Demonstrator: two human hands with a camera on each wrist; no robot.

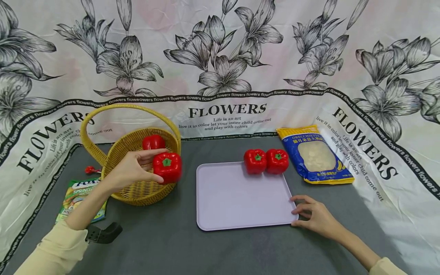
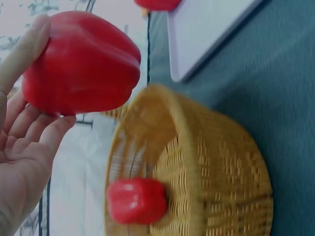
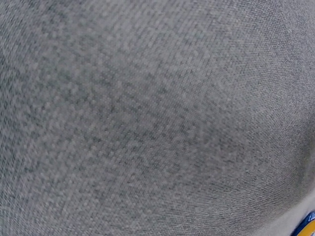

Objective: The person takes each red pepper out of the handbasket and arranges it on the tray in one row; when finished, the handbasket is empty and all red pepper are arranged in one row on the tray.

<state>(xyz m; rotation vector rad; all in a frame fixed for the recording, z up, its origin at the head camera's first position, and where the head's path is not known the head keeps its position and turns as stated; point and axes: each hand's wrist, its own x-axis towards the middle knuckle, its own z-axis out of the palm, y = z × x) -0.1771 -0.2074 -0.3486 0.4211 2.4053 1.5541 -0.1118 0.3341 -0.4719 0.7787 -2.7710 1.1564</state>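
In the head view my left hand [image 1: 132,168] grips a red bell pepper [image 1: 167,168] in front of the yellow wicker basket [image 1: 144,196]. Thumb and fingers hold it from opposite sides, and its green stem faces the camera. Another red bell pepper [image 2: 137,200] lies inside the basket, as the left wrist view shows. Over on the right, my right hand [image 1: 317,217] rests its spread, slightly bent fingers on the right rim of a pale lilac tray [image 1: 240,198]. Two more bell peppers [image 1: 255,161] sit side by side at the tray's far right corner.
A blue and yellow orecchiette bag [image 1: 316,154] lies beyond the tray on the right. On the left, a green packet [image 1: 73,194] is partly behind my left forearm, with a small red item [image 1: 90,169] near the basket. Flower-printed cloth [image 1: 227,76] borders the grey table.
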